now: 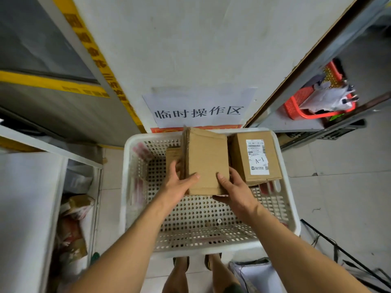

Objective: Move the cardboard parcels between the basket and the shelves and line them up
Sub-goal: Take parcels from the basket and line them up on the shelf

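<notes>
1. A plain, creased cardboard parcel (206, 159) is sitting at the far end of the white perforated plastic basket (211, 218), clamped between both hands.
2. The left hand (179, 187) is curling round the parcel's left edge, thumb lying on top; the right hand (234, 187) is gripping its right near corner, thumb on top.
3. A second boxy cardboard parcel (257, 157), bearing a white label marked A-1, is resting just beside it in the basket's far right corner.
4. A red mesh basket (300, 106) holding crumpled bags is sitting on the right-hand shelf (296, 123).
</notes>
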